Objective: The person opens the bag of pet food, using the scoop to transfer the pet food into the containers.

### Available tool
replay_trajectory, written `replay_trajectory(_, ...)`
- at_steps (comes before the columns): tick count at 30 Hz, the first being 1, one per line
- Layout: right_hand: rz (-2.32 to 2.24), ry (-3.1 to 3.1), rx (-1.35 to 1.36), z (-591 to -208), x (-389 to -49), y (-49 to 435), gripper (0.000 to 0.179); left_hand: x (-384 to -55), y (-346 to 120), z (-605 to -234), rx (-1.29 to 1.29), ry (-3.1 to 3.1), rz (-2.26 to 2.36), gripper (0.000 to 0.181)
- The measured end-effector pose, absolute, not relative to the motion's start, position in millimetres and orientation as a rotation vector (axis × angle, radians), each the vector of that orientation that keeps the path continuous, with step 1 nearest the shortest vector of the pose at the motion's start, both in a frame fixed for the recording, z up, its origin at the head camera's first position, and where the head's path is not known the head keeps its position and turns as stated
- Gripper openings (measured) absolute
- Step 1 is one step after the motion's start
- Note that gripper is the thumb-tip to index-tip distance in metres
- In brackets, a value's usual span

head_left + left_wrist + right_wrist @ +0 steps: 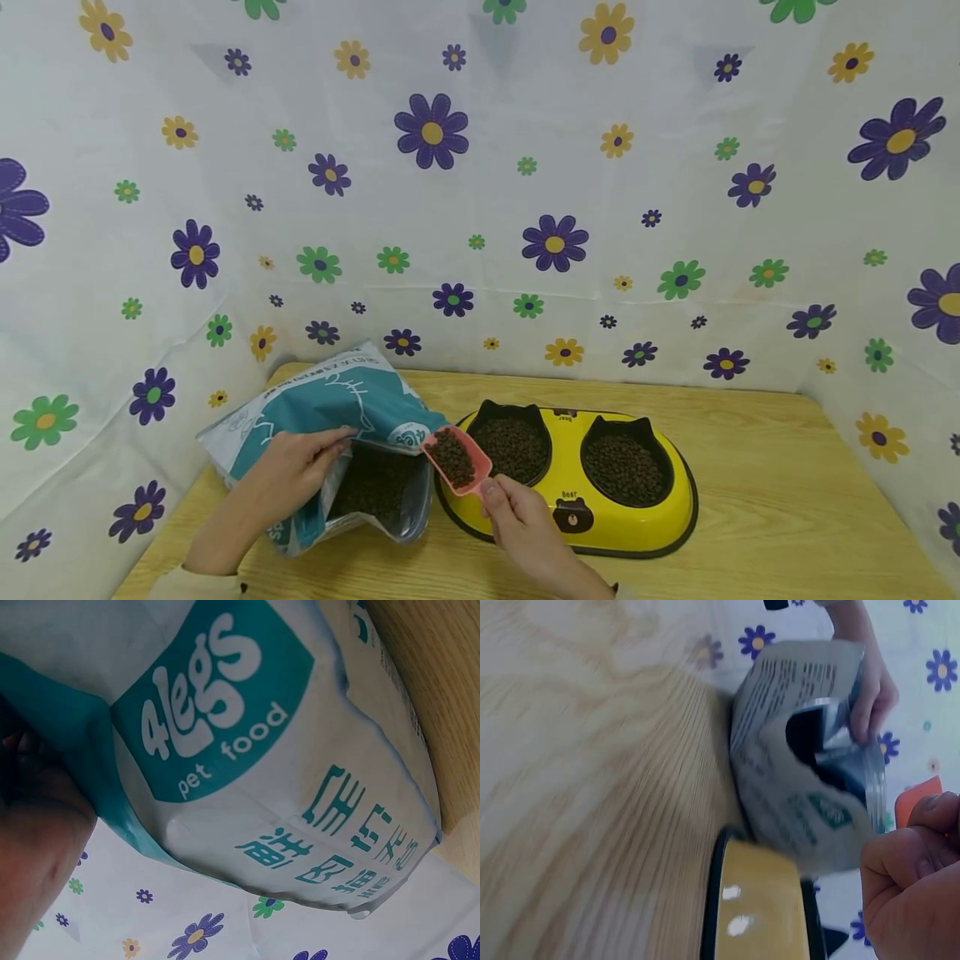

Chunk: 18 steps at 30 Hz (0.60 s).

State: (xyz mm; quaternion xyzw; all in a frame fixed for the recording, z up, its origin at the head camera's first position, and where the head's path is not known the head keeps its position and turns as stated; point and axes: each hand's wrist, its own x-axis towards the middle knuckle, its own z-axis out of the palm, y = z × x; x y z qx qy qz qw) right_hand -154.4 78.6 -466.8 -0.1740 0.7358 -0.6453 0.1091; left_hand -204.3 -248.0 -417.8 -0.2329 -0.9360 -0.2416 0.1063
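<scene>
My left hand (303, 467) grips the upper edge of an opened pet food bag (337, 400), teal and white, with brown kibble (375, 483) visible inside its mouth. In the left wrist view the bag's printed side (225, 697) reads "4Legs pet food". Between thumb and fingers, my right hand (521, 521) holds a pink scoop (459, 460) loaded with kibble, over the gap between the bag's mouth and the left bowl (512, 446). Both that bowl and the right bowl (628, 462) are black, cat-eared and filled with kibble. They sit in a yellow feeder stand (573, 475).
The wooden table (795, 483) extends to the right of the feeder. A white cloth (480, 200) with purple, green and yellow flowers hangs behind and at both sides. The bag stands close against the feeder's left end.
</scene>
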Motion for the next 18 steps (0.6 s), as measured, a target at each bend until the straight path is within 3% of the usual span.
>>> replay_trajectory(18, -1.676, 2.608, 0.160, -479, -156, 192, 0.039, -205, -248, -417, -0.683, -2.775, -0.695, 0.027)
